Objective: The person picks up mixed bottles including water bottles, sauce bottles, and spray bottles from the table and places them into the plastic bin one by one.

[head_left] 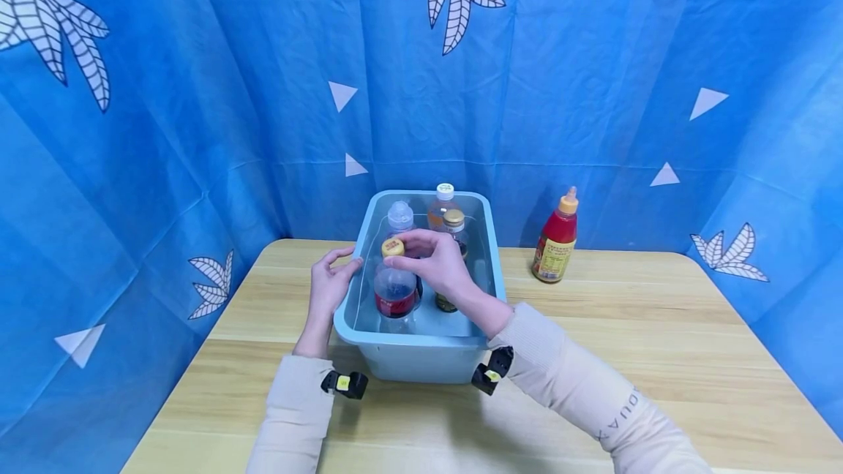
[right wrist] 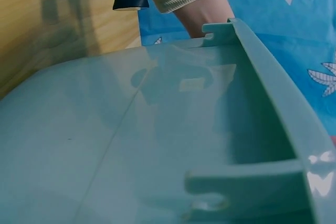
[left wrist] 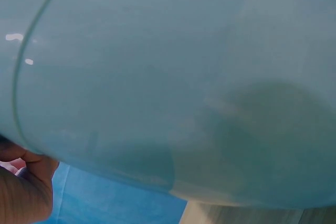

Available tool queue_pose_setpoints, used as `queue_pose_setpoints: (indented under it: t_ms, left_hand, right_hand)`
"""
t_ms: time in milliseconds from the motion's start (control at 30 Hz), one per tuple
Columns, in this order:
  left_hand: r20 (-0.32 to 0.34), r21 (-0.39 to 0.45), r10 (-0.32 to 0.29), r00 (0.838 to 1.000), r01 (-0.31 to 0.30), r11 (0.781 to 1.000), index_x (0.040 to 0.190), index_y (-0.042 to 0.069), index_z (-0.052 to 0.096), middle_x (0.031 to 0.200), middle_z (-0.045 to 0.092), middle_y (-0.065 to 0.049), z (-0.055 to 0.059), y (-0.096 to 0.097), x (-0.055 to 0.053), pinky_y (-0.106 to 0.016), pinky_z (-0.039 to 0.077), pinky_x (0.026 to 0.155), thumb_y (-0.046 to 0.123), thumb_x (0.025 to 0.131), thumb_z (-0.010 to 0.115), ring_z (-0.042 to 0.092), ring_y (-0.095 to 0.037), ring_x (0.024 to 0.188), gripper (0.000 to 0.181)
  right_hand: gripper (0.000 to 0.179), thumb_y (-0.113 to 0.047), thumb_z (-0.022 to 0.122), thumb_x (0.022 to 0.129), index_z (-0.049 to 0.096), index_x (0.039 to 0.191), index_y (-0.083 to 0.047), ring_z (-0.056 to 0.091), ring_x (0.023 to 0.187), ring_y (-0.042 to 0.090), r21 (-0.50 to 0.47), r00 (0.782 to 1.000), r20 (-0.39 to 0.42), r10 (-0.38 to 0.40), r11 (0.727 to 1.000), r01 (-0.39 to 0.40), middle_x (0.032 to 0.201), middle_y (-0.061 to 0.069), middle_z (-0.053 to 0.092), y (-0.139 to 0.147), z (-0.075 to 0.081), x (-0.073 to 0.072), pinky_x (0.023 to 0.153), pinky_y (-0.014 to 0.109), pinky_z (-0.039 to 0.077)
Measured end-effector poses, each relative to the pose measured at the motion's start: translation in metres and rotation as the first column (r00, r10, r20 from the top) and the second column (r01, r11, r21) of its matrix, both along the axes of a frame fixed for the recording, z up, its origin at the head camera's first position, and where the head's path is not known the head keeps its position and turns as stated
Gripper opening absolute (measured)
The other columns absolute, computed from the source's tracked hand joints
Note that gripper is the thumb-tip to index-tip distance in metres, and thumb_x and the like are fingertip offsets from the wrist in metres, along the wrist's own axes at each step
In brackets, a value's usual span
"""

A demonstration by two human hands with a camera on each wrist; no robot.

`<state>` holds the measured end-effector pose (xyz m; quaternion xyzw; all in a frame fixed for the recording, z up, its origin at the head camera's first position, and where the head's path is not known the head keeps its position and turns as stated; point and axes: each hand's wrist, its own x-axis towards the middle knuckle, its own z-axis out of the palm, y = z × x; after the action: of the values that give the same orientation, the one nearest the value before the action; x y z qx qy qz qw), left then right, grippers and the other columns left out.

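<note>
A light blue plastic bin [head_left: 421, 360] stands on the table with several bottles inside. My right hand [head_left: 437, 262] reaches in over the bin and pinches the yellow cap [head_left: 393, 246] of a clear bottle with a red label [head_left: 395, 306] between thumb and fingers. At the left rim, my left hand [head_left: 331, 284] grips the bin's edge; its curled fingers also show at the rim's corner in the left wrist view. Beyond the right hand are a bottle with a translucent cap [head_left: 400, 214], one with a white cap [head_left: 445, 192] and one with a gold cap [head_left: 454, 218].
To the right of the bin, a red sauce bottle [head_left: 556, 240] with a yellow nozzle stands upright on the wooden table [head_left: 626, 328]. A blue patterned curtain [head_left: 566, 93] hangs behind and along both sides. The bin's outer wall [right wrist: 131, 129] fills most of the right wrist view.
</note>
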<state>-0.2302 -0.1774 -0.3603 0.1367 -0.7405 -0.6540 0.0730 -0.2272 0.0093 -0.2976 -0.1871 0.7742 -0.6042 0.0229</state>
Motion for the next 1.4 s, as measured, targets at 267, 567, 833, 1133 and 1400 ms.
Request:
queue_pose_setpoints:
  t_ms: [267, 567, 833, 1133, 1400]
  left_hand:
    - [0.005, -0.007, -0.006, 1.000, 0.006, 1.000, 0.118, 0.009, 0.055, 0.107, 0.060, -0.021, 0.000, -0.001, 0.001, -0.039, 0.050, 0.076, 0.019, 0.087, 0.056, 0.060, -0.032, 0.094, 0.033]
    - [0.023, -0.016, -0.005, 1.000, 0.006, 1.000, 0.120, 0.012, 0.054, 0.108, 0.060, -0.019, 0.002, 0.000, 0.002, -0.039, 0.049, 0.077, 0.021, 0.087, 0.056, 0.060, -0.030, 0.095, 0.034]
    - [0.025, -0.014, -0.010, 1.000, 0.010, 1.000, 0.120, 0.012, 0.053, 0.108, 0.060, -0.019, 0.003, 0.000, 0.003, -0.040, 0.049, 0.077, 0.021, 0.088, 0.055, 0.060, -0.030, 0.095, 0.034]
    - [0.042, 0.000, -0.016, 0.999, 0.016, 1.000, 0.121, 0.013, 0.053, 0.109, 0.060, -0.018, 0.002, 0.000, 0.002, -0.039, 0.049, 0.077, 0.022, 0.087, 0.055, 0.060, -0.030, 0.095, 0.035]
    - [0.035, -0.011, -0.007, 0.999, 0.007, 1.000, 0.120, 0.013, 0.053, 0.108, 0.060, -0.018, 0.003, 0.000, 0.002, -0.040, 0.049, 0.077, 0.021, 0.087, 0.055, 0.060, -0.030, 0.095, 0.034]
  right_hand:
    - [0.032, -0.017, 0.071, 0.074, 0.064, 0.105, -0.010, 0.062, 0.087, 0.014, -0.017, 1.000, -0.004, 0.013, 1.000, -0.013, 0.098, 0.004, 0.065, -0.002, -0.001, 0.000, 0.077, 0.028, 0.049]
    - [0.034, -0.019, 0.069, 0.077, 0.061, 0.109, -0.010, 0.061, 0.090, 0.015, 0.016, 1.000, 0.010, 0.000, 1.000, 0.000, 0.101, 0.004, 0.064, -0.002, -0.002, -0.001, 0.080, 0.030, 0.048]
    - [0.036, -0.019, 0.069, 0.077, 0.060, 0.111, -0.011, 0.060, 0.093, 0.016, 0.006, 0.999, 0.031, 0.022, 1.000, -0.022, 0.104, 0.003, 0.063, -0.001, 0.000, -0.002, 0.081, 0.031, 0.048]
    - [0.038, -0.017, 0.067, 0.078, 0.058, 0.114, -0.007, 0.057, 0.097, 0.023, -0.003, 0.997, 0.056, 0.047, 0.999, -0.047, 0.107, 0.008, 0.061, 0.004, 0.017, 0.008, 0.082, 0.034, 0.047]
    - [0.037, -0.019, 0.067, 0.079, 0.058, 0.113, -0.006, 0.056, 0.096, 0.020, -0.014, 0.999, 0.047, 0.026, 1.000, -0.025, 0.108, 0.008, 0.061, 0.007, 0.022, 0.008, 0.080, 0.034, 0.047]
